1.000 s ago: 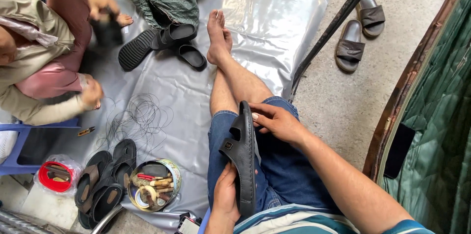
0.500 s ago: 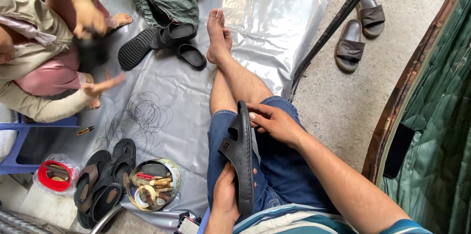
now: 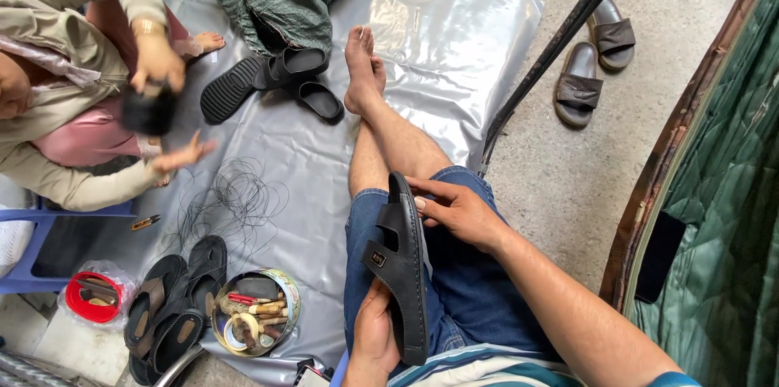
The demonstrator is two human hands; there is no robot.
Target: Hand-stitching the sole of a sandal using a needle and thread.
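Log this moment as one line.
left hand: grips black sandal at heel | right hand: fingers on sandal edge | sandal: on edge over lap | nearby: round tin of tools

A small square metal label sits on the strap of the black sandal at lower centre. A round tin with a greenish patterned wall stands lower left, holding tools. A crumpled clear plastic bag wraps a red tub at the far lower left. No signs or screens show.
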